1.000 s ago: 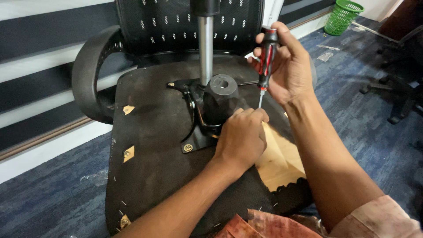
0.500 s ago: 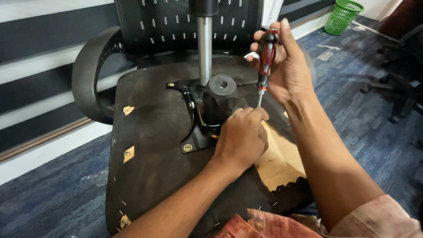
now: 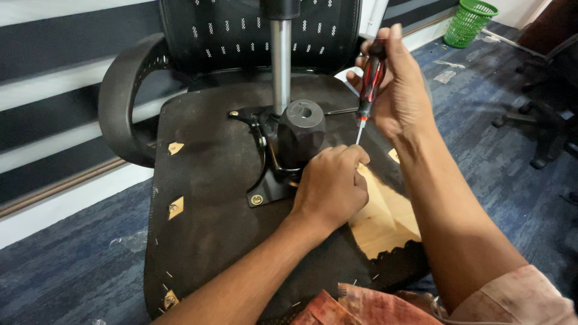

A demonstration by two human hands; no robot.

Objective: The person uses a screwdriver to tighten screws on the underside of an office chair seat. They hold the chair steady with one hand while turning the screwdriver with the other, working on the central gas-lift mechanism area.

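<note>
An office chair lies overturned, its black seat underside (image 3: 211,198) facing up. A black metal mechanism plate (image 3: 283,150) with a silver gas cylinder (image 3: 280,60) is bolted to it. My right hand (image 3: 397,90) grips a red and black screwdriver (image 3: 368,81) upright, its tip pointing down just beside my left hand. My left hand (image 3: 331,186) is closed in a fist against the plate's near right corner; what its fingers pinch is hidden. Bare wood (image 3: 385,216) shows where the seat fabric is torn.
The chair's mesh back (image 3: 241,36) and a curved armrest (image 3: 120,102) stand behind the seat. A green wire bin (image 3: 469,21) sits at the far right by the wall. Another chair's wheeled base (image 3: 548,132) is on the blue carpet at right.
My right hand has shifted the screwdriver slightly up and to the right, then settled. My left hand stays on the plate corner.
</note>
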